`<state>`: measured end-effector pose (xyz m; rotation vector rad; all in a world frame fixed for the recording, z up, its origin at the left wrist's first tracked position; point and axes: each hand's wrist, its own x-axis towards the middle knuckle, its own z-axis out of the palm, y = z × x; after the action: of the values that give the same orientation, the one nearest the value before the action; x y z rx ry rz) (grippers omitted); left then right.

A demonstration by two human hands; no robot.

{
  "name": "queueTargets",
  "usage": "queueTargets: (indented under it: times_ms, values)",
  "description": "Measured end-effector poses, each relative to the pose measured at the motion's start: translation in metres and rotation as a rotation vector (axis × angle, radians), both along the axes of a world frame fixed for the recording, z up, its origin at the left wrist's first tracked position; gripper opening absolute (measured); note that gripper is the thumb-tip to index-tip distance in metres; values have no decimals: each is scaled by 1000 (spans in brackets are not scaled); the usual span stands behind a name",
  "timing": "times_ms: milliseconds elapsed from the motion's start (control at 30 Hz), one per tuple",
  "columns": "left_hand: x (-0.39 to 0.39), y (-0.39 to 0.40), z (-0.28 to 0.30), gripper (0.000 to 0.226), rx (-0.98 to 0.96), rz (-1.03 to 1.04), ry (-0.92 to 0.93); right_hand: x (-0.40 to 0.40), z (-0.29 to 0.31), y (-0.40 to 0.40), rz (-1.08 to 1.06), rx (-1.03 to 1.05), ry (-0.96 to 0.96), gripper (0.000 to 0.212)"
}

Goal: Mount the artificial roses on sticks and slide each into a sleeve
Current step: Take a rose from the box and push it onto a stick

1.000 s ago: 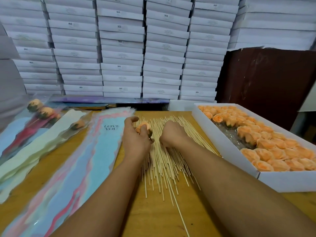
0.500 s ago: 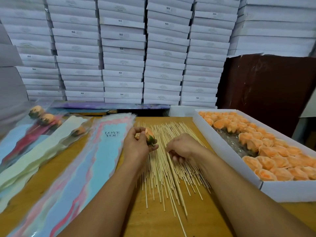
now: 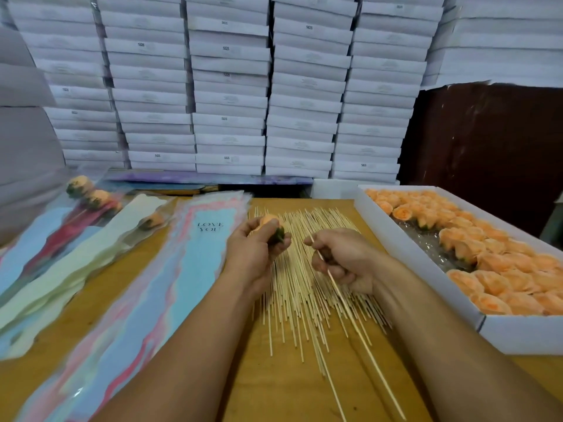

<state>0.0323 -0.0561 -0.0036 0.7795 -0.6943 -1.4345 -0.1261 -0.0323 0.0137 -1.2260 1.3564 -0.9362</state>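
Three or so roses (image 3: 91,194) already lie sleeved, we think; our left hand (image 3: 254,254) grips a rose (image 3: 268,222), our right hand (image 3: 344,260) pinches a stick (image 3: 350,312), unjoined; the box (image 3: 426,266) holds many more.

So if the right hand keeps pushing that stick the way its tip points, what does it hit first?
Most likely the rose in the left hand. The right hand aims the stick up-left at its green base, though depth is uncertain.

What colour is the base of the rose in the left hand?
Dark green, under orange petals, on the rose; head view.
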Motion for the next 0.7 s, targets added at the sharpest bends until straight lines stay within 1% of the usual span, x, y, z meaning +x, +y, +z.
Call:
queueTargets:
  times_ms: [67,133,267,333,400,467,700]
  values:
    - [1,1,2,27,30,-8,64,1,3,2,23,-41,53,20]
    - [3,0,4,26,60,5,119,0,6,5,63,-70,47,21]
    - [8,-3,3,30,86,25,189,2,9,9,162,-54,-122,16]
    - [9,-4,2,33,80,10,197,3,9,10,223,-48,-131,16]
    - [8,-7,0,34,68,5,189,5,7,12,293,-51,-117,26]
    - [8,-8,-1,32,55,-5,182,7,7,14,322,-59,-122,31]
    - [10,-8,-1,36,50,-2,189,11,9,17,379,-77,-116,33]
